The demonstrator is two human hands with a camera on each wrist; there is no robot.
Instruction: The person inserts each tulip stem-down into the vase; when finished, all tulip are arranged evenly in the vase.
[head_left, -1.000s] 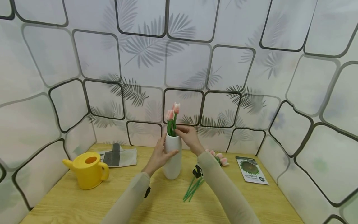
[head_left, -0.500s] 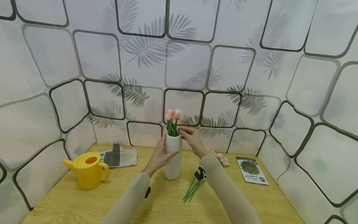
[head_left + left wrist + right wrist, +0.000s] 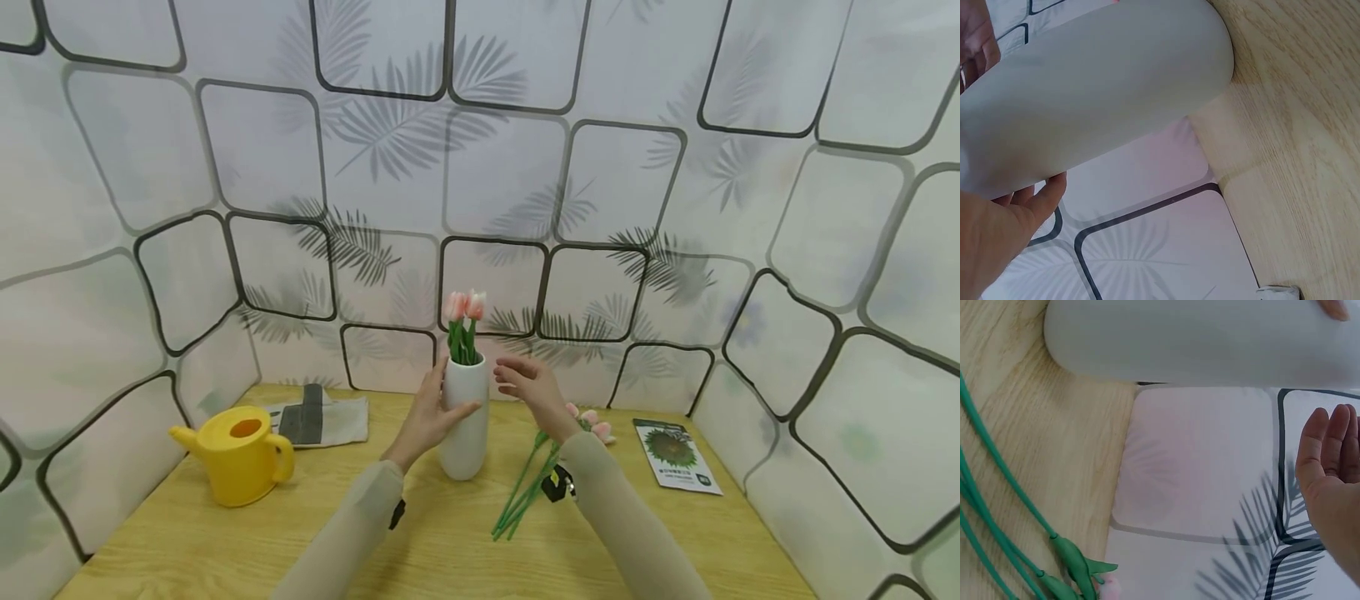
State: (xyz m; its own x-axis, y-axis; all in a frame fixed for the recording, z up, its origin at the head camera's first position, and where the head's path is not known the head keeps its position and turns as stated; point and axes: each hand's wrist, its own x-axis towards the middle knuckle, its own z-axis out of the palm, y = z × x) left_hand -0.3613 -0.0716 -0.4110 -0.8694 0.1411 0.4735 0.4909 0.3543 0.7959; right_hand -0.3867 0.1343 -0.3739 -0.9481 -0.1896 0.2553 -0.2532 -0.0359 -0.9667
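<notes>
A tall white vase stands upright on the table, with two pink tulips in its mouth. My left hand grips the vase from the left, thumb across its front and fingers behind; the left wrist view shows that hand against the vase's wall. To the right of the rim is my right hand, apart from the vase and holding nothing. Its fingers are loosely bent in the right wrist view, where this hand is partly cut off by the frame.
Several more pink tulips with green stems lie on the table, partly under my right forearm. A yellow watering can stands at left, before a folded grey and white cloth. At right lies a sunflower packet. Patterned fabric walls enclose the table.
One tulip sank lower into the vase, level with the other. My right hand then let go of it and drew back to the right. The left hand stays on the vase.
</notes>
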